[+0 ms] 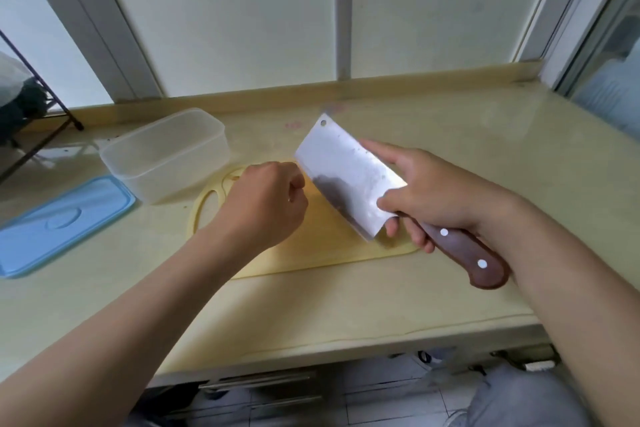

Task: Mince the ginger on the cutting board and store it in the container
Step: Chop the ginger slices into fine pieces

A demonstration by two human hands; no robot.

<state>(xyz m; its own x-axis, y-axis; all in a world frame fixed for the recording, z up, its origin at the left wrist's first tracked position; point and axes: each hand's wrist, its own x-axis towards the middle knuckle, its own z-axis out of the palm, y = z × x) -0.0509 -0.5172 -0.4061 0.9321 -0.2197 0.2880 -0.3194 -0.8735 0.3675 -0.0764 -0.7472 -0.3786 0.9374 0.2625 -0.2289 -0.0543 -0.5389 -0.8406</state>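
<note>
A pale yellow cutting board lies on the counter. My right hand grips the brown wooden handle of a cleaver, index finger stretched along the blade's spine; the blade tilts over the board. My left hand is curled on the board just left of the blade, fingers bent under. The ginger is hidden beneath that hand and the blade. A clear plastic container stands open at the board's far left corner.
The container's blue lid lies flat on the counter at the left. A black wire rack stands at the far left. Windows run behind the counter, and its front edge is close to me.
</note>
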